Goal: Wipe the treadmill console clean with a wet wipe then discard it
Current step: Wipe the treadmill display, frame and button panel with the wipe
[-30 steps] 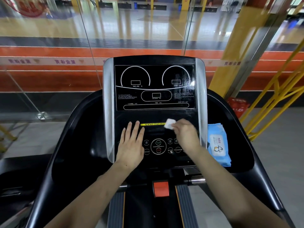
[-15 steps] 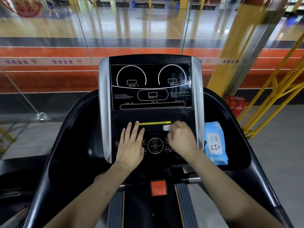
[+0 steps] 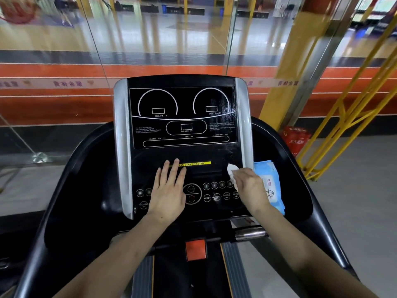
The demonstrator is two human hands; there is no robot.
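The black treadmill console with silver side strips faces me, its display above and round buttons below. My right hand presses a white wet wipe against the console's lower right, just above the right-hand buttons and beside the silver strip. My left hand lies flat with fingers spread on the lower left of the panel, its fingertips over the yellow label strip. Wet streaks show on the right side of the display.
A blue wet-wipe pack lies in the right tray of the console, partly behind my right hand. An orange safety key block sits below the console. Glass wall ahead, yellow railing and a red box to the right.
My right hand has slid the wipe to the right along the panel, from under the yellow label to the right edge. My left hand has stayed flat in place.
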